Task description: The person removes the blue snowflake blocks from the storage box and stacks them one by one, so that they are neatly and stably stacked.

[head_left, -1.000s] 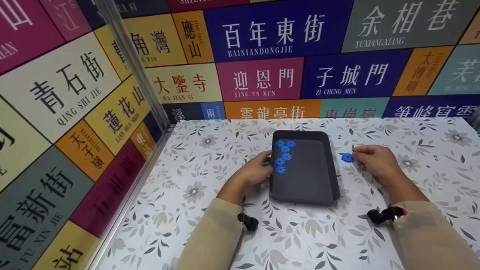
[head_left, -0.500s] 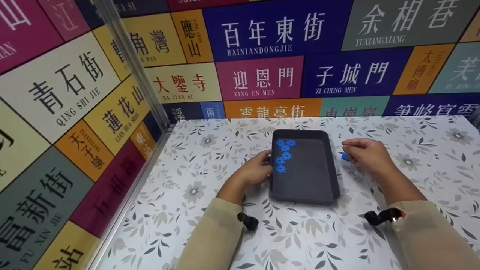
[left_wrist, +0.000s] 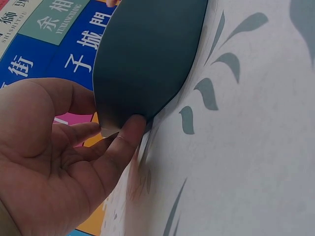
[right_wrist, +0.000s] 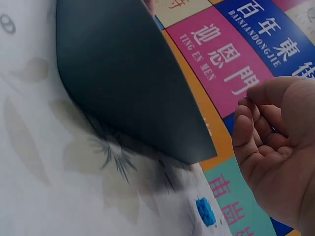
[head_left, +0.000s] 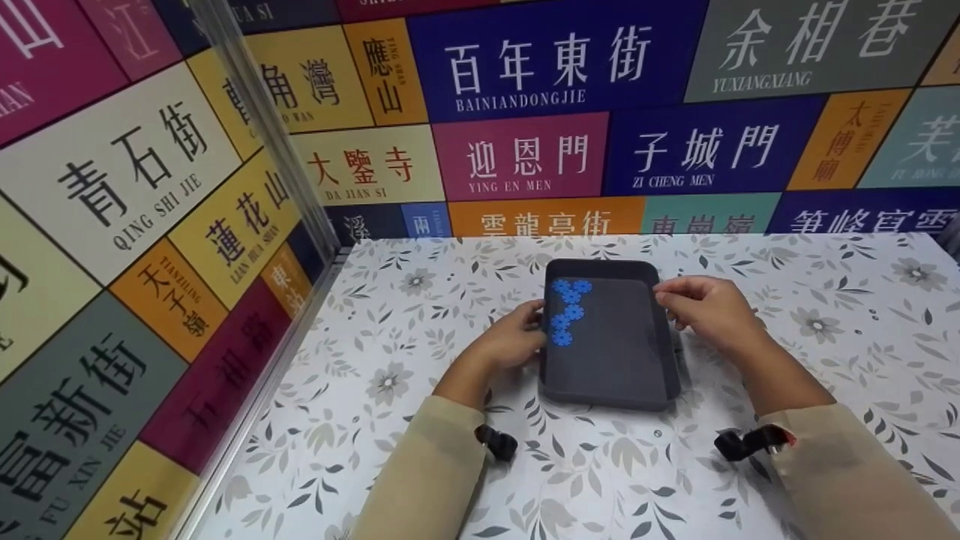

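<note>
A dark grey rectangular tray [head_left: 611, 352] lies on the table, with several blue flower-shaped pieces [head_left: 572, 312] along its left side. My left hand [head_left: 514, 337] holds the tray's left edge; in the left wrist view, the thumb and fingers [left_wrist: 133, 125] grip its corner. At the tray's right rim is my right hand [head_left: 709, 307]. In the right wrist view this hand [right_wrist: 275, 132] has thumb and index finger pinched together, a tiny dark thing showing between the tips; I cannot tell what it is. Blue pieces [right_wrist: 205, 211] lie on the table beyond the tray, behind the right hand.
A white tablecloth [head_left: 420, 465] with grey leaves and flowers covers the table. Walls of coloured panels [head_left: 525, 157] with Chinese lettering rise at the back and left. Small black cameras are strapped to both beige sleeves [head_left: 427, 457].
My right hand has moved left from beside the blue pieces on the table to the tray's right rim, and now hides them in the head view. The left hand and tray have stayed still.
</note>
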Available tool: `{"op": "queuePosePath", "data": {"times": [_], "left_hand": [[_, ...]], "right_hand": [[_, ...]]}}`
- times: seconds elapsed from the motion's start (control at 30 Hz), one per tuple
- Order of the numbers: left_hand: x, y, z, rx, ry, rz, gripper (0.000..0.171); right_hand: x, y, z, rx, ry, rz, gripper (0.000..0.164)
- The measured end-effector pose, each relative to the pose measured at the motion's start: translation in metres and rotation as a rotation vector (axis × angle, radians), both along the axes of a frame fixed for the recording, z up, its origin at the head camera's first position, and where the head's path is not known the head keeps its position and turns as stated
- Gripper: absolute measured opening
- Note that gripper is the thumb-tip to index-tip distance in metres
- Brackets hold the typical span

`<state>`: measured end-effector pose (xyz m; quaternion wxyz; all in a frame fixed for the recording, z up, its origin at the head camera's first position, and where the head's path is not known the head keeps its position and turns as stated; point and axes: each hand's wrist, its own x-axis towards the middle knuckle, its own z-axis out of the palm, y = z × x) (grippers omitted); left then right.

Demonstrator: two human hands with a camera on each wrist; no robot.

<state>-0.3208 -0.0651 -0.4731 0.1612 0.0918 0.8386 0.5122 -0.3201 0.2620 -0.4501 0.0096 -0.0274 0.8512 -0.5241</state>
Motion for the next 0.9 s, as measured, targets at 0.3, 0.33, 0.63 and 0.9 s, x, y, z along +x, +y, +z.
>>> {"op": "queuePosePath", "data": {"times": [0.3, 0.33, 0.63, 0.9], "left_hand": [[0.002, 0.002, 0.001, 0.050, -0.047, 0.022, 0.076], [0.001, 0.002, 0.001, 0.055, -0.055, 0.025, 0.076], [0.001, 0.001, 0.000, 0.042, -0.040, 0.025, 0.075], [0.000, 0.001, 0.001, 0.040, -0.047, 0.027, 0.077]], "right_hand": [[0.016, -0.044, 0.016, -0.038, 0.059, 0.129, 0.030], [0.017, -0.048, 0.018, -0.047, 0.056, 0.140, 0.029], [0.000, -0.077, 0.033, -0.132, 0.017, 0.147, 0.033], [-0.040, -0.091, 0.032, -0.256, -0.177, 0.194, 0.016]]}}
